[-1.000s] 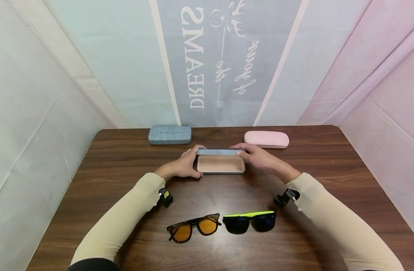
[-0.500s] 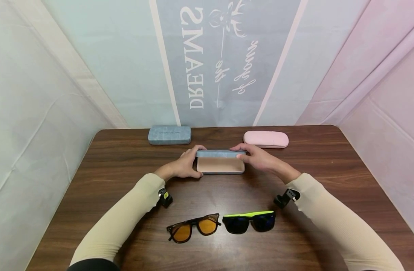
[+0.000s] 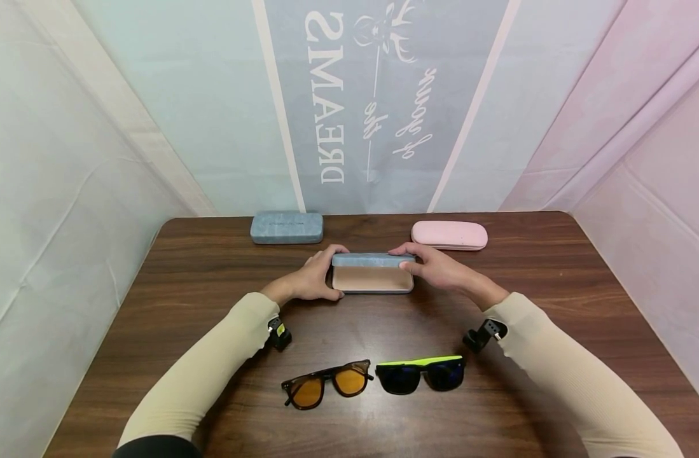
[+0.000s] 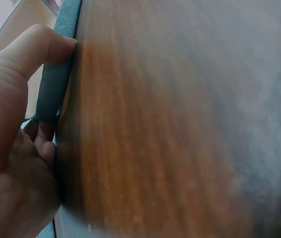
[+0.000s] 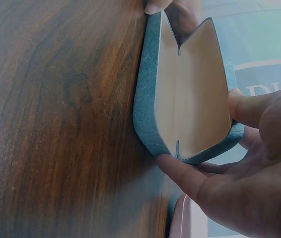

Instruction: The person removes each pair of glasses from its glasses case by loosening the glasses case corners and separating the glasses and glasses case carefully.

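A blue glasses case [image 3: 372, 280] with a beige lining lies on the table, its lid [image 3: 365, 259] raised part way. Nothing shows inside the lined hollow [image 5: 187, 94] in the right wrist view. My left hand [image 3: 313, 277] grips the case's left end, thumb on the front wall and fingers behind. In the left wrist view the thumb [image 4: 41, 44] presses the case's blue side [image 4: 56, 89]. My right hand [image 3: 437, 264] holds the lid at its right end, the thumb [image 5: 249, 106] on the lid's rim and another finger against the case's end.
Behind stand a closed blue glasses case [image 3: 286, 228] on the left and a closed pink one [image 3: 449, 235] on the right. Nearer me lie amber-lensed glasses [image 3: 328, 384] and dark sunglasses [image 3: 420, 375] with a lime-green top. Fabric walls surround the wooden table [image 3: 212, 267].
The lid has tipped slightly forward and down since a second ago, covering more of the lining. Both hands keep their places on the case.
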